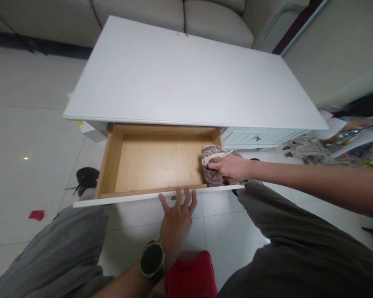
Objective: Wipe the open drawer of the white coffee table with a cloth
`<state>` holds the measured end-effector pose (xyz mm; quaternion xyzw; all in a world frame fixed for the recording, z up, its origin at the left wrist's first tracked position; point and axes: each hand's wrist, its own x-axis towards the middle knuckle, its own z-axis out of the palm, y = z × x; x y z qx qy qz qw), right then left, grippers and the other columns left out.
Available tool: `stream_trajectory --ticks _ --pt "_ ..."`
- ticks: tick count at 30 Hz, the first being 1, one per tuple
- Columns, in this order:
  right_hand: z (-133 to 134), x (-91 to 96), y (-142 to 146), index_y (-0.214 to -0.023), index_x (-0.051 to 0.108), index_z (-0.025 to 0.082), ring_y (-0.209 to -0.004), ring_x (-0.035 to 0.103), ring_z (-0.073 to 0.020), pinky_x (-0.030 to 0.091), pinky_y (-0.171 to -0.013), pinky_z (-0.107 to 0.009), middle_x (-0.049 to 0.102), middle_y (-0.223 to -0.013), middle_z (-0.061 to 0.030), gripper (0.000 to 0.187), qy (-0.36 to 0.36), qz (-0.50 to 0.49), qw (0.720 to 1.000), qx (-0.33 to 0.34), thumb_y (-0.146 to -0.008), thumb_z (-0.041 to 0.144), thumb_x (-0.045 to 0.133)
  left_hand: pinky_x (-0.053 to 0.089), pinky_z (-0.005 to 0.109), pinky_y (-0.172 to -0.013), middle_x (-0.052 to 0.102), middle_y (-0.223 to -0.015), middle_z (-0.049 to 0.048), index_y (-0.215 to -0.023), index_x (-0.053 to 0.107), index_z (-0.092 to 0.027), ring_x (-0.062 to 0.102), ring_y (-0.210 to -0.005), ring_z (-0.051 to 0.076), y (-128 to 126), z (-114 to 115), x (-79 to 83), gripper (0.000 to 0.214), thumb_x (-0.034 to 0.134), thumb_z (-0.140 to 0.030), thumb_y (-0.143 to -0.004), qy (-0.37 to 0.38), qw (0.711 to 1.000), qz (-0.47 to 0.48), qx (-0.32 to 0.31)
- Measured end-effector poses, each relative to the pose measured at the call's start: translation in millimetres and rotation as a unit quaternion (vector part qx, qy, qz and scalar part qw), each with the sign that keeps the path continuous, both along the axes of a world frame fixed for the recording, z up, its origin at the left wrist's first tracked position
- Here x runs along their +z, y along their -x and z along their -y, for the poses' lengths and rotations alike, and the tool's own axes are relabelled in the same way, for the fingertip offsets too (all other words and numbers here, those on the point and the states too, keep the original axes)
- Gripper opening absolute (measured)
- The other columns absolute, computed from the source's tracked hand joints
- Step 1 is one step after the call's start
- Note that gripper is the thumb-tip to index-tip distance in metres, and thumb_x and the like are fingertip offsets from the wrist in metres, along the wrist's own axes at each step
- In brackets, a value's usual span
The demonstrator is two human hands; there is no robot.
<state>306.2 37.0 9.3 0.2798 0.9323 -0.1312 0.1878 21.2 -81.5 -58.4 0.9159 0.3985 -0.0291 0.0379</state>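
Observation:
A wooden drawer [158,161] is pulled out of the white coffee table [192,78]. My right hand [228,166] grips a folded, patterned purple-grey cloth [211,152] with a cream edge, over the drawer's right side wall. Part of the cloth hangs near the right front corner; its underside is hidden by my hand. Against the drawer's white front, close to its small knob [173,198], my left hand [178,219] rests with fingers spread and nothing in them. A watch [152,260] is on my left wrist.
A red case or stool [191,276] stands on the floor between my legs. The closed drawer [251,136] is to the right. Assorted clutter [345,140] lies by the right wall, and a sofa [143,16] stands behind the table. A red scrap [36,215] lies on the left floor.

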Motion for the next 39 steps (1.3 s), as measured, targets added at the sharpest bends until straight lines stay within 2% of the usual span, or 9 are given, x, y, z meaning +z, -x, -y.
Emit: stream_trajectory --ticks 2,5,12,18,21,23,27,35,39 --pt "4 -8.9 -4 -0.098 0.077 0.028 -0.084 0.054 -0.0199 0.025 -0.053 -0.029 0.061 -0.11 -0.0072 0.027 0.033 0.02 0.999 0.013 -0.082 0.016 0.058 0.023 0.091 -0.1 0.045 -0.153 0.0178 -0.15 0.046 -0.022 0.038 -0.138 0.043 -1 -2 1.5 0.057 0.049 -0.024 -0.093 -0.003 1.0 -0.002 0.0" --pt "8 -14.0 -21 -0.107 0.077 0.033 -0.085 0.056 -0.02 0.024 -0.052 -0.029 0.061 -0.106 -0.0067 0.036 0.041 0.035 0.999 -0.006 -0.081 0.016 0.059 0.027 0.09 -0.1 0.048 -0.15 0.0174 -0.147 0.049 -0.022 0.041 -0.135 0.041 -3 -5 5.9 0.053 0.047 -0.024 -0.095 -0.008 1.0 -0.002 -0.002" --pt "17 -19.5 -50 -0.142 0.057 0.032 -0.109 0.053 -0.0274 0.042 -0.067 -0.028 0.054 -0.121 -0.0115 0.054 -0.063 0.034 0.991 -0.117 -0.088 0.031 0.061 0.03 0.086 -0.102 0.056 -0.137 0.0156 -0.142 0.053 -0.022 0.047 -0.126 0.037 -4 -10 13.0 0.049 0.051 -0.024 -0.093 -0.01 1.0 0.008 0.004" --pt "-23 -41.3 -55 -0.151 0.045 0.031 -0.114 0.045 -0.0355 0.045 -0.083 -0.041 0.045 -0.142 -0.0154 0.061 -0.164 0.075 0.957 -0.228 -0.091 0.029 0.055 0.029 0.085 -0.104 0.057 -0.131 0.0143 -0.134 0.059 -0.022 0.049 -0.121 0.034 -6 -11 11.7 0.041 0.05 -0.024 -0.094 -0.015 1.0 0.004 0.022" --pt "-49 -52.0 -54 -0.154 0.039 0.036 -0.114 0.044 -0.038 0.044 -0.083 -0.044 0.039 -0.15 -0.0138 0.061 -0.176 0.078 0.933 -0.303 -0.094 0.032 0.049 0.029 0.085 -0.104 0.057 -0.131 0.0145 -0.133 0.059 -0.022 0.048 -0.122 0.035 -6 -11 10.8 0.04 0.051 -0.024 -0.094 -0.018 1.0 0.008 0.023" --pt "-59 -57.4 -54 -0.153 0.041 0.033 -0.112 0.045 -0.0371 0.043 -0.086 -0.046 0.038 -0.15 -0.0145 0.06 -0.167 0.066 0.932 -0.316 -0.093 0.034 0.05 0.029 0.085 -0.104 0.056 -0.132 0.0146 -0.133 0.06 -0.022 0.047 -0.123 0.035 -6 -11 10.7 0.04 0.051 -0.023 -0.093 -0.019 1.0 0.01 0.022" --pt "-54 -59.0 -53 -0.144 0.054 0.024 -0.111 0.044 -0.0355 0.038 -0.093 -0.048 0.042 -0.143 -0.0169 0.057 -0.162 0.045 0.951 -0.26 -0.089 0.034 0.055 0.033 0.085 -0.102 0.055 -0.133 0.0134 -0.13 0.062 -0.023 0.047 -0.123 0.035 -8 -7 9.7 0.041 0.051 -0.016 -0.091 -0.029 0.999 -0.005 0.032" --pt "15 -37.7 -34 -0.132 0.062 0.026 -0.108 0.043 -0.0326 0.04 -0.074 -0.037 0.057 -0.124 -0.0128 0.051 -0.041 0.019 0.998 -0.052 -0.081 0.032 0.063 0.037 0.085 -0.098 0.051 -0.136 0.0138 -0.133 0.06 -0.023 0.042 -0.126 0.036 -10 -2 5.8 0.044 0.045 -0.013 -0.093 -0.06 0.997 -0.019 0.044" --pt "-1 -36.9 -34 -0.128 0.064 0.028 -0.11 0.044 -0.0317 0.04 -0.07 -0.034 0.06 -0.122 -0.0117 0.043 -0.045 0.033 0.998 -0.016 -0.086 0.032 0.061 0.035 0.087 -0.098 0.052 -0.134 0.0132 -0.134 0.06 -0.025 0.043 -0.126 0.034 -8 -4 7.3 0.046 0.047 -0.011 -0.092 -0.038 0.998 0.009 0.051"
